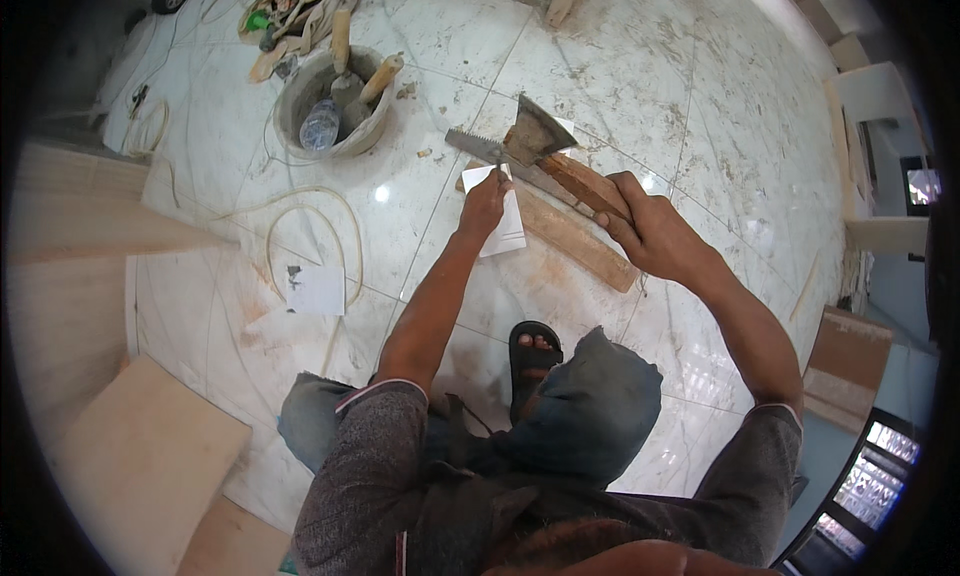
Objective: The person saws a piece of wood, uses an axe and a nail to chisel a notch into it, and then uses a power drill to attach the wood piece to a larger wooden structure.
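My right hand (650,231) grips the wooden handle (585,186) of a hatchet-like tool, whose dark metal head (535,126) sits over a toothed saw blade (470,144). My left hand (485,201) is closed in a pinch at the blade, around a small thin item that I cannot make out. Under and beside that hand is a white rectangular piece (505,236), lying over a long wooden board (590,246) that runs diagonally on the tiled floor.
A bucket (365,131) with wooden-handled tools and a plastic bottle stands upper left, near a pile of cloth (280,6). A loose hose (268,238) and white square (325,291) lie left, beside plywood sheets (150,446). A brown board (840,371) is at right.
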Demonstrator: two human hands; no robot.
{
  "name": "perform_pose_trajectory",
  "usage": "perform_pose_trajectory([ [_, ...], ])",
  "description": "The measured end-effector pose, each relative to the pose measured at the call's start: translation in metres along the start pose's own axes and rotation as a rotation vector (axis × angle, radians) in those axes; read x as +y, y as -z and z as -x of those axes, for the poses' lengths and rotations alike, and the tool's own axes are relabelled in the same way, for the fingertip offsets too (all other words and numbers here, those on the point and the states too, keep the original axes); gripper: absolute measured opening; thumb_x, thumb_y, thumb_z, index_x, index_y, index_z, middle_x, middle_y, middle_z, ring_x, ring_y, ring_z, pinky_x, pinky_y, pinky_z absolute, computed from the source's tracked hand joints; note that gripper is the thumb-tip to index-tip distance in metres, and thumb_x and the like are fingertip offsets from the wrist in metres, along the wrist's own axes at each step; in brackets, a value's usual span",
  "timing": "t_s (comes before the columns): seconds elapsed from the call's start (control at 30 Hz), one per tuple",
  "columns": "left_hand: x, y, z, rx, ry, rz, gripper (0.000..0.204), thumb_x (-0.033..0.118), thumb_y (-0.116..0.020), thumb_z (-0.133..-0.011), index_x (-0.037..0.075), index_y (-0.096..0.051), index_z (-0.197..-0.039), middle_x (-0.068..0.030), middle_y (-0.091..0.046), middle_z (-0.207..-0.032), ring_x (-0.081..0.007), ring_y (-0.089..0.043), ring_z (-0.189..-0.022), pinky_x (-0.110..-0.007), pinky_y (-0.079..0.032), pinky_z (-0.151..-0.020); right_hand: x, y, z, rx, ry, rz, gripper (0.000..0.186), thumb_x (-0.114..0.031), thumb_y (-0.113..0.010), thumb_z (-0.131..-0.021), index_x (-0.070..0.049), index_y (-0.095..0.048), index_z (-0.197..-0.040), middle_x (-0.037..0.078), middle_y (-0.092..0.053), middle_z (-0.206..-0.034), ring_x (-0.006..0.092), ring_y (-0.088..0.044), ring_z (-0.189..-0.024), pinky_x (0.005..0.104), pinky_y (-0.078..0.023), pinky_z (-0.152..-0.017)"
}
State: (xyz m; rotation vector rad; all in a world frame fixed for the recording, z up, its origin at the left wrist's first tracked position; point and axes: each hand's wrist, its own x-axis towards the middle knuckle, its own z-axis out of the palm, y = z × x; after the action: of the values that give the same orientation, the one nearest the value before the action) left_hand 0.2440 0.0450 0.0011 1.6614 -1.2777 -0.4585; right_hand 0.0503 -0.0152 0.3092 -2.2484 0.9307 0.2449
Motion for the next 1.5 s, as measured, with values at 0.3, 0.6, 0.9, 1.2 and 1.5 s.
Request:
perform_pose_trajectory([
  [0.3, 0.014, -0.001, -0.004, -0.042, -0.071, 0.024, 0.018, 0.014, -0.054, -0.091, -0.003, -0.050, -0.096, -0.0230, -0.061, -0.085, -0.0424, -0.059, -0.080, -0.047, -0.047, -0.066, 0.002, -0.003, 0.000, 0.092, 0.087, 0.106, 0.036, -0.022, -0.053, -0.091, -0.001, -0.039, -0.116, 0.029, -0.059, -0.081, 0.0451, -0.059, -0.078, 0.0494, -0.045, -0.069],
  [0.6, 0.003, -0.005, -0.001, -0.057, -0.004, -0.020, 0.021, 0.014, -0.056, -0.091, -0.004, -0.052, -0.101, -0.0257, -0.061, -0.084, -0.0431, -0.059, -0.078, -0.046, -0.048, -0.067, 0.009, -0.012, -0.004, 0.201, 0.169, 0.034, 0.037, -0.021, -0.053, -0.090, -0.001, -0.039, -0.118, 0.028, -0.060, -0.080, 0.0470, -0.059, -0.078, 0.0506, -0.045, -0.070],
  [0.9, 0.011, 0.010, 0.002, 0.008, 0.205, 0.131, 0.026, 0.030, -0.047, -0.096, 0.005, -0.054, -0.102, -0.0187, -0.063, -0.084, -0.0384, -0.062, -0.081, -0.044, -0.046, -0.067, 0.080, -0.128, 0.040, 0.193, -0.313, -0.860, 0.045, -0.035, -0.049, -0.094, -0.003, -0.034, -0.122, 0.007, -0.052, -0.071, 0.0149, -0.053, -0.050, 0.0292, -0.044, -0.044],
  [1.2, 0.007, 0.006, 0.004, 0.017, 0.075, -0.058, 0.023, 0.028, -0.049, -0.095, 0.006, -0.057, -0.097, -0.0157, -0.064, -0.085, -0.0376, -0.061, -0.079, -0.045, -0.047, -0.067, 0.068, -0.157, 0.063, 0.236, -0.329, -0.781, 0.039, -0.025, -0.057, -0.093, -0.001, -0.043, -0.120, 0.005, -0.057, -0.073, 0.0113, -0.055, -0.060, 0.0265, -0.045, -0.053],
  [1.5, 0.008, -0.012, -0.003, -0.010, 0.008, -0.223, 0.023, 0.022, -0.054, -0.092, 0.001, -0.052, -0.103, -0.0196, -0.061, -0.078, -0.0365, -0.061, -0.073, -0.044, -0.049, -0.061, 0.002, -0.007, 0.026, 0.548, 0.386, -0.405, 0.032, -0.023, -0.049, -0.095, -0.002, -0.040, -0.118, 0.009, -0.056, -0.067, 0.0138, -0.056, -0.059, 0.0292, -0.045, -0.052],
])
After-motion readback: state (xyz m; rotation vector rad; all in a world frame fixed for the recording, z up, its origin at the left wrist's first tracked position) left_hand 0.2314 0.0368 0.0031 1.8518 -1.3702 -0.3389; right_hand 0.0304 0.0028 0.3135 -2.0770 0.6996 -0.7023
